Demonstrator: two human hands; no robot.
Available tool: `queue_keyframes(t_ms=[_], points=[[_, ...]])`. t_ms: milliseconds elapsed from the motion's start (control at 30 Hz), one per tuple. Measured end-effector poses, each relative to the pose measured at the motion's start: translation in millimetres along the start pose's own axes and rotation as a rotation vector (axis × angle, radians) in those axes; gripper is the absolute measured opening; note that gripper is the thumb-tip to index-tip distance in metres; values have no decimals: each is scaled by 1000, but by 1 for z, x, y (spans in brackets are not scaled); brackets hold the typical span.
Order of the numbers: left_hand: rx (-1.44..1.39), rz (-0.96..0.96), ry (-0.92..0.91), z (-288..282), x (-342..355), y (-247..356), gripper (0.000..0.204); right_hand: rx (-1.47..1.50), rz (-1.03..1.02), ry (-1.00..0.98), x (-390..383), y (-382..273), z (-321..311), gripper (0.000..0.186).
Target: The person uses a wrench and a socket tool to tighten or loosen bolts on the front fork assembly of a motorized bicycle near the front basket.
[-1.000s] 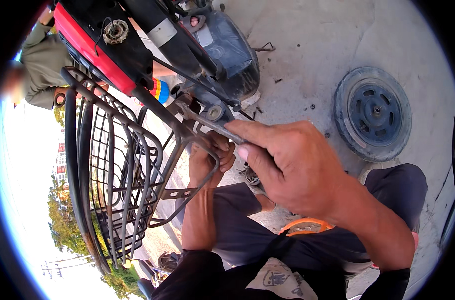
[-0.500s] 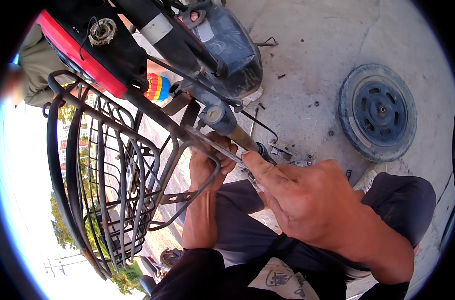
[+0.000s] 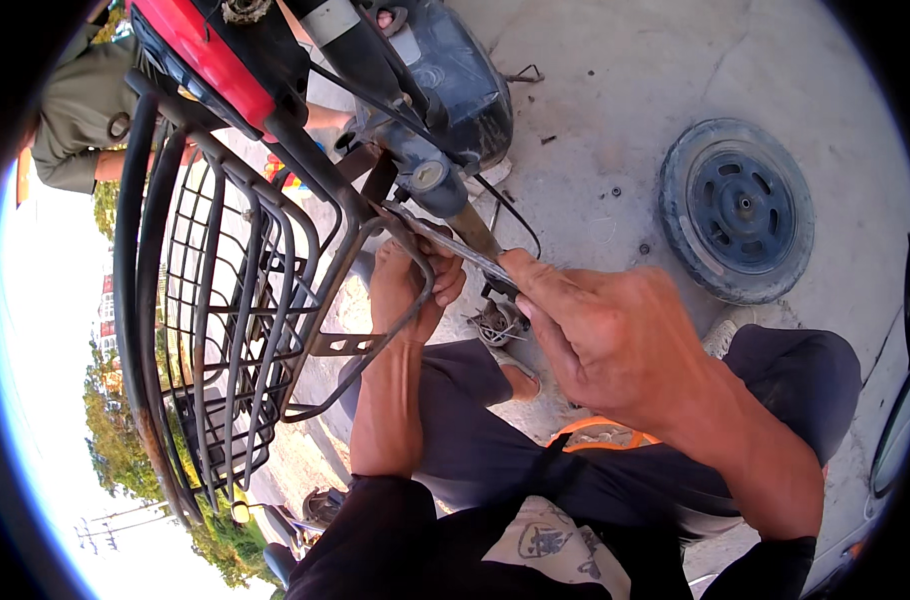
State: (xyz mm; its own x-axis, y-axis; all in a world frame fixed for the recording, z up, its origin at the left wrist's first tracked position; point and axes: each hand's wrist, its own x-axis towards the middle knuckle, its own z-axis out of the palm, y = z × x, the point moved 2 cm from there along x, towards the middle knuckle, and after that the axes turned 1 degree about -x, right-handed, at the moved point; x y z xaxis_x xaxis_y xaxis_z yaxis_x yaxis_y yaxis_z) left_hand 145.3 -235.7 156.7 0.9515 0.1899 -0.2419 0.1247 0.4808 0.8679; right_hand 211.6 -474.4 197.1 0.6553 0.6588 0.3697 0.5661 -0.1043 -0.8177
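Note:
My right hand [image 3: 605,325] is closed round the near end of a long silver wrench [image 3: 465,252]. The wrench's far end rests at a joint of the black metal basket frame [image 3: 375,228], beside the fork tube [image 3: 470,225]. My left hand [image 3: 410,285] is below that joint, behind a bent bar of the frame, its fingers curled in. What those fingers hold, if anything, is hidden. The black wire basket [image 3: 215,320] spreads to the left, fixed to the scooter with its red panel [image 3: 210,60].
A loose wheel with tyre [image 3: 738,212] lies on the concrete floor at right. A dark plastic scooter part [image 3: 465,90] stands at the back. Several small bolts and nuts are scattered on the floor. Another person [image 3: 85,120] stands at upper left. A dangling cable [image 3: 515,215] hangs near the fork.
The view has shifted slightly, so the wheel appears farther left. Both hands stay at the joint, the right still gripping the wrench. More of the other person now shows.

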Motion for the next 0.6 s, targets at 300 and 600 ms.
queue_keyframes(t_ms=[300, 600], points=[[-50, -29, 91, 7, -1, 1, 36, -18, 25, 45, -2, -14, 3, 34], [4, 8, 61, 3, 3, 1, 50, -193, -85, 141, -3, -8, 6, 45]])
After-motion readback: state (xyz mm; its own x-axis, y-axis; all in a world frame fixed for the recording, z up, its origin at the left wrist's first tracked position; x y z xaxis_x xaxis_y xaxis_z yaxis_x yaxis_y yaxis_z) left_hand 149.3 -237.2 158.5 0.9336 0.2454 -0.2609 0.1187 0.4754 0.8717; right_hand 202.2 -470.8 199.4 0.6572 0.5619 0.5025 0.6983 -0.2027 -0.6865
